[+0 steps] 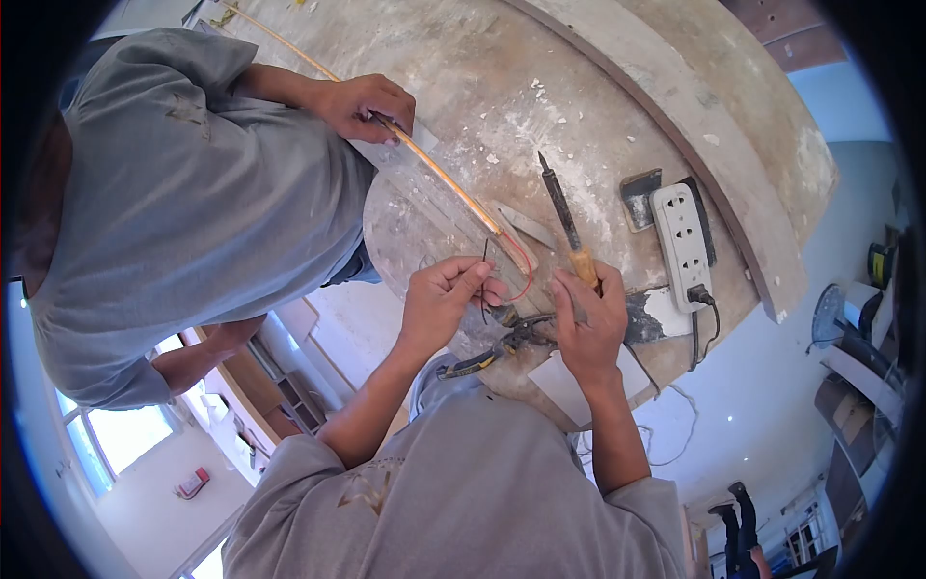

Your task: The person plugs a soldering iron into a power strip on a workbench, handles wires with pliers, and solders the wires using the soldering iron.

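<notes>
At left, a co-worker's hand [374, 104] held a yellow strip [454, 185] over the table [463, 60]. Centrally, the left hand [439, 297] pinched a thin dark strand [485, 251] beside a looped red wire [530, 268]. Rightward, the right hand [590, 323] gripped a soldering iron [561, 205], tip pointing far. Wire positioning appeared in hand; the next move seemingly called for a steady strand and careful tip control.

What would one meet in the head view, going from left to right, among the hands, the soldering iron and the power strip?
Co-worker's hand → left hand → soldering iron in right hand → power strip.
</notes>
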